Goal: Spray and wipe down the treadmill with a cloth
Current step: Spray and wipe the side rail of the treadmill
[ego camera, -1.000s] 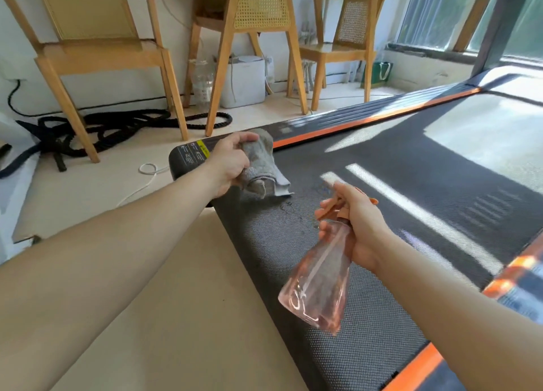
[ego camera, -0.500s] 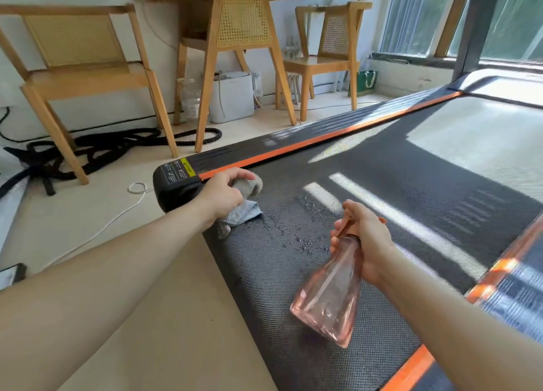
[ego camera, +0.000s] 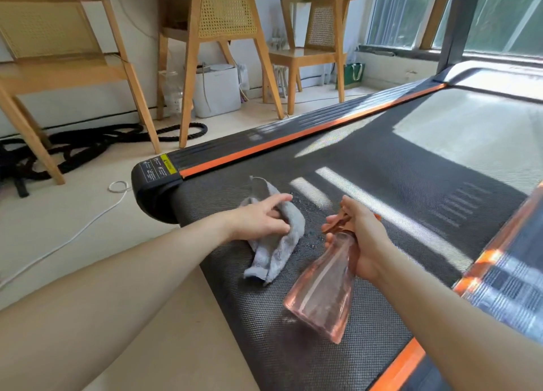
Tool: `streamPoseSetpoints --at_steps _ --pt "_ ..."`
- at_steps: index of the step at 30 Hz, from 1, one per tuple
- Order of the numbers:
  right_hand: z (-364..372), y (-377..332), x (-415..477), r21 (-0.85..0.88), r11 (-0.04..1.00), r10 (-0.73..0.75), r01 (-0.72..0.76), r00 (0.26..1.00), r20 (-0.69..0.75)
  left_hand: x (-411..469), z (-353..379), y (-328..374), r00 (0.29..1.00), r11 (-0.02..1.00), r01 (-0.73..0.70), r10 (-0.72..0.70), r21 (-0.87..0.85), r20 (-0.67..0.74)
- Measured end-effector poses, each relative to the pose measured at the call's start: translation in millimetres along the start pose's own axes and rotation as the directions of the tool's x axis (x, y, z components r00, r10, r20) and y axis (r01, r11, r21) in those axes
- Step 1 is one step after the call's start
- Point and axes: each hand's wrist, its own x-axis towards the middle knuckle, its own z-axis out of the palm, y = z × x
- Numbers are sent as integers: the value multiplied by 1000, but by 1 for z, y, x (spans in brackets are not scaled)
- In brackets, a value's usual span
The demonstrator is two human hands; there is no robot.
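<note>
Nearest the camera, the spray bottle [ego camera: 321,287] is hanging tilted just above the treadmill belt [ego camera: 426,190], base down and toward the person. It is clear pink plastic that looks nearly empty, so it is probably light and rigid, and slick if wet. The neck under the trigger is the sound place to take it. The right hand [ego camera: 365,243] is doing that, wrapping the neck with its fingers [ego camera: 333,221] lying at the trigger.

Just left of the bottle, the grey cloth [ego camera: 282,243] is lying crumpled on the belt near its rear edge. It is soft and limp and likely to bunch, so it wants a broad press or a gathered fold. The left hand [ego camera: 260,221] is resting on the cloth's far half, forefinger stretched out and the other fingers curling into a fold.

Just beyond the cloth, spray droplets [ego camera: 308,207] are beading on the belt, unwiped. Further off, the orange-striped side rail [ego camera: 293,137] is running toward the window, with wooden chairs [ego camera: 311,52] standing behind it.
</note>
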Motion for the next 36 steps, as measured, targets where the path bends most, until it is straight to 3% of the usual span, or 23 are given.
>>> streamPoseSetpoints --at_steps 2,5,9,11,14,16,18,20,22,23,25,28,30,31,34,36 --pt "-7 0 2 -3 1000 24 -24 1000 -3 8 15 -10 998 908 43 -22 418 -54" --pt "-13 1 7 -7 998 68 -68 998 10 17 48 -20 1000 766 -5 21 643 -17" --pt "-16 3 17 -13 993 121 -121 991 61 42 62 -23 986 723 -138 164 677 26" --pt "-16 4 20 -5 991 136 -136 985 105 58 40 -34 990 728 -31 115 685 -78" --pt "-16 5 26 17 988 149 -153 978 148 68 -1 -68 952 742 259 -89 618 -293" --pt "-20 5 31 23 988 145 -150 976 162 72 0 -70 939 745 303 -125 595 -322" --pt "-18 5 35 19 989 143 -148 977 157 77 25 -49 970 776 171 -25 607 -242" --pt "-14 3 37 18 990 134 -138 979 155 75 60 -23 982 768 -94 177 634 -69" --pt "-13 1 40 22 992 119 -126 976 181 65 86 -12 918 662 -369 369 652 145" --pt "-13 0 40 22 993 112 -119 974 196 60 88 -13 887 613 -437 417 659 200" --pt "-19 -3 40 23 995 95 -102 974 205 63 69 -25 905 633 -376 409 677 120" --pt "-26 -5 36 7 995 96 -99 975 200 66 20 -53 984 758 23 98 652 -148" --pt "-24 -1 31 -9 994 111 -111 971 214 58 13 -62 977 752 126 19 647 -212" --pt "-21 3 29 -21 992 125 -124 969 211 53 23 -59 982 743 85 51 664 -183" --pt "-6 10 23 -37 984 175 -171 967 185 34 63 -44 955 672 -241 292 700 48" --pt "2 11 20 -33 984 179 -176 972 149 28 58 -50 926 623 -311 370 718 80"
